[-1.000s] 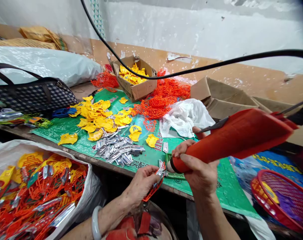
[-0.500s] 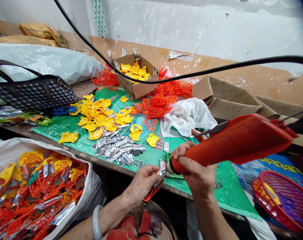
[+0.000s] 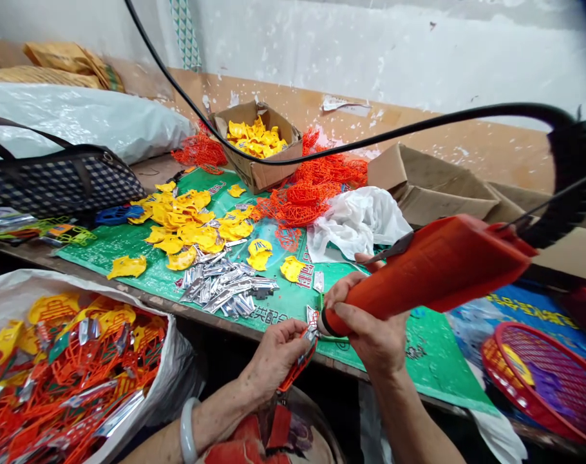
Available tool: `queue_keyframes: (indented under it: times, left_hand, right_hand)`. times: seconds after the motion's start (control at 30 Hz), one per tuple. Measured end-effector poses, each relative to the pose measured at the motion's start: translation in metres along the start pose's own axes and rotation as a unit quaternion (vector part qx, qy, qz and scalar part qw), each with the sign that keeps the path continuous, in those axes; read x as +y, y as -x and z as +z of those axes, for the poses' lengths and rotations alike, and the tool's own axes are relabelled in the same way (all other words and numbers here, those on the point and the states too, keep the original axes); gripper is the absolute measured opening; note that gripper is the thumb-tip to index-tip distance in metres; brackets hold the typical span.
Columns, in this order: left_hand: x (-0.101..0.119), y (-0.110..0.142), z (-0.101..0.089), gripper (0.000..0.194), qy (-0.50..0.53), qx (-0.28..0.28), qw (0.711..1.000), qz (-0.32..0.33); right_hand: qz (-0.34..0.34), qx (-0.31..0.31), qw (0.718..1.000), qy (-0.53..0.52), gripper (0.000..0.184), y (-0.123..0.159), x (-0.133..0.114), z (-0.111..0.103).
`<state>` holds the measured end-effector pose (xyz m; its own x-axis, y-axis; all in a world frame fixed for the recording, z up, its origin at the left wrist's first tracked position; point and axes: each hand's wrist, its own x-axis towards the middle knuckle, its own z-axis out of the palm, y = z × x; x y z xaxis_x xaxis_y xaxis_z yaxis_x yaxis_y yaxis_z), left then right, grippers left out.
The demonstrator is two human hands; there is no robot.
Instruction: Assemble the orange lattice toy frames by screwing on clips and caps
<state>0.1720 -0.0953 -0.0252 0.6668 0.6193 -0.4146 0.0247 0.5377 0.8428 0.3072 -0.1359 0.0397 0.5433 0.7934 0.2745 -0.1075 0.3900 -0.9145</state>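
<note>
My left hand [image 3: 274,361] pinches a red-orange plastic frame [image 3: 297,372] with a silver strip [image 3: 311,334] on it, just off the table's front edge. In my right hand [image 3: 377,335] is a corded electric screwdriver [image 3: 428,270] in a red wrapping, its nose pointing left. That nose meets the far end of the silver strip; the bit itself is too small to make out. On the green sheet [image 3: 433,354] behind my hands lie a heap of silver strips [image 3: 225,287] and a pile of yellow plastic pieces [image 3: 187,222].
A black cable [image 3: 370,138] arches across the view to the screwdriver. A white sack [image 3: 177,348] of assembled parts stands at left. Behind are a cardboard box [image 3: 254,169] of yellow pieces, tangled red-orange frames [image 3: 302,196] and a white plastic bag [image 3: 358,222]. A red basket [image 3: 525,412] is at right.
The screwdriver's rear has swung left and toward me, bringing the cable's ribbed bend into view. Its nose stays at the silver strip. The camera view has shifted slightly. My left hand keeps its hold.
</note>
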Motion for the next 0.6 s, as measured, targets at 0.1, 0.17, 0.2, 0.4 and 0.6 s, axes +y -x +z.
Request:
queue_keyframes:
  times: [0.1, 0.17, 0.2, 0.4, 0.6]
  left_hand:
    - [-0.005, -0.002, 0.000, 0.020, 0.003, 0.007, 1.000, 0.006]
    - [-0.007, -0.003, 0.000, 0.020, 0.011, 0.009, 1.000, 0.011]
    - [-0.008, -0.003, 0.000, 0.020, 0.017, 0.009, 1.000, 0.012]
    - [0.002, -0.001, -0.001, 0.024, 0.041, 0.013, 0.999, 0.006]
    - [0.012, -0.014, -0.011, 0.029, 0.015, 0.092, 0.993, 0.078]
  right_hand:
    - [-0.009, 0.006, 1.000, 0.006, 0.017, 0.000, 0.005, -0.001]
    - [-0.015, 0.007, 1.000, 0.008, 0.018, 0.000, 0.008, -0.001]
    - [-0.018, 0.005, 1.000, 0.007, 0.018, 0.001, 0.009, -0.001]
    - [-0.040, 0.002, 0.999, -0.037, 0.027, -0.003, -0.004, 0.003]
    - [-0.116, 0.140, 0.983, 0.037, 0.016, -0.032, 0.004, -0.022]
